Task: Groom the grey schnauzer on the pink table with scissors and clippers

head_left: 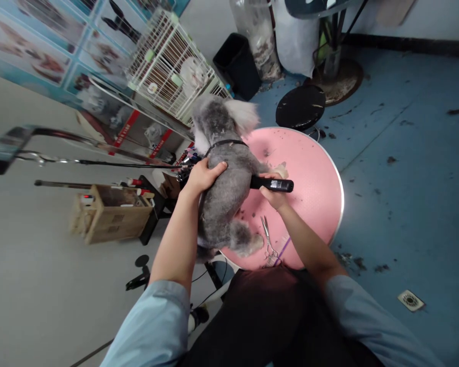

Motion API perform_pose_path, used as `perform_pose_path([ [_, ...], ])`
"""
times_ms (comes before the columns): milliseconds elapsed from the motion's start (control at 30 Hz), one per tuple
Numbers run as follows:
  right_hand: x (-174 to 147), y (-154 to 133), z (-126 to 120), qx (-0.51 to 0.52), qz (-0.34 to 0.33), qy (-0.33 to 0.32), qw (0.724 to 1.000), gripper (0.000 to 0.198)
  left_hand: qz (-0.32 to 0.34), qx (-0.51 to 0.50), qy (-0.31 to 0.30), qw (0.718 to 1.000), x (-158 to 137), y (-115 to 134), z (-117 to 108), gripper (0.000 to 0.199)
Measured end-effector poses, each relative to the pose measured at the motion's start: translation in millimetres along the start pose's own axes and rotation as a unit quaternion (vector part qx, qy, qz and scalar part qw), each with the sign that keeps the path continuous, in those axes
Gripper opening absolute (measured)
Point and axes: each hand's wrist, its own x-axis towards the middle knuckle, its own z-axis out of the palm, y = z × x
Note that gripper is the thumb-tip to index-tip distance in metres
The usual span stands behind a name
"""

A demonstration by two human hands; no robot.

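A grey dog (227,178) with white ears stands on a round pink grooming table (313,173), its head turned away from me. My left hand (204,177) holds the dog's side behind the shoulder, thumb lying over its back and the other fingers mostly hidden. In my right hand (275,193) is a black hair clipper (277,184); its blade end is out of sight beneath the dog's body. A thin black strap (227,142) crosses behind the dog's neck. Scissors (268,237) and a purple-handled comb (282,250) lie on the tabletop by the dog's hind foot.
A metal grooming arm (65,133) with a dark lead reaches in from the left. Beyond the dog stand a white cage (168,66) with a white animal inside, a black bin (237,66) and a black stool (300,107). Hair clumps dot the blue floor (405,204).
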Motion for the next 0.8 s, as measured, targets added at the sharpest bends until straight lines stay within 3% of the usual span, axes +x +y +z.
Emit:
perform_pose_path([
  [233,-8,6,-7,-0.018,0.000,0.036,0.999,0.037,0.000,-0.015,0.002,1.000,3,-5,2,0.069],
  [400,-23,23,-4,-0.046,0.090,0.029,0.994,0.034,-0.005,-0.005,0.008,1.000,4,-4,4,0.070],
  [567,-57,34,10,-0.010,0.125,0.149,0.981,0.036,-0.012,-0.019,0.027,0.999,4,-2,6,0.065],
  [733,-84,32,29,0.002,0.172,0.128,0.977,0.040,-0.005,-0.008,0.042,0.999,5,1,6,0.063],
  [800,-92,33,33,0.039,0.176,0.150,0.972,0.041,0.001,-0.012,0.042,0.999,6,0,7,0.065],
])
